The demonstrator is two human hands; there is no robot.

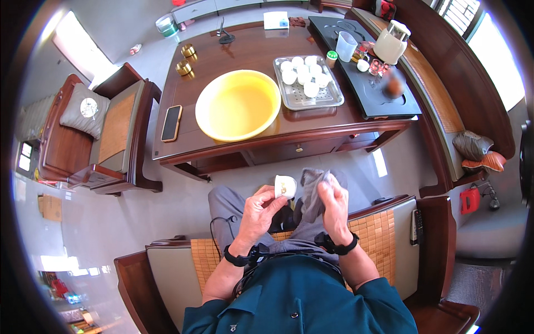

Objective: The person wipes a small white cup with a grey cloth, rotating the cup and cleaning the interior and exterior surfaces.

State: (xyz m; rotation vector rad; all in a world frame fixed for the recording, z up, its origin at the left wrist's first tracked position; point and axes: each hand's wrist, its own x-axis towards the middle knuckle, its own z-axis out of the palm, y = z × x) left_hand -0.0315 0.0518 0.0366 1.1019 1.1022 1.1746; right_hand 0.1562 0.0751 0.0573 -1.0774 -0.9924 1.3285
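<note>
Between the fingertips of my left hand (260, 211) is a small white teacup (285, 186) with a gold mark on its side. A grey cloth (312, 194) hangs from my right hand (335, 204), just to the right of the cup and apart from it. Both hands are above my lap, in front of the table. On the wooden table (246, 50) beyond stands a yellow basin (238, 104). Beside it, a perforated metal tray (294, 100) carries several white cups (304, 76).
A phone (171, 123) lies left of the basin. Two brass-coloured rings (183, 67) stand farther back. The black tea tray (363, 87) at right bears a kettle (391, 44), a clear pitcher (346, 46) and small glasses (376, 67). A remote control (416, 227) lies on my bench.
</note>
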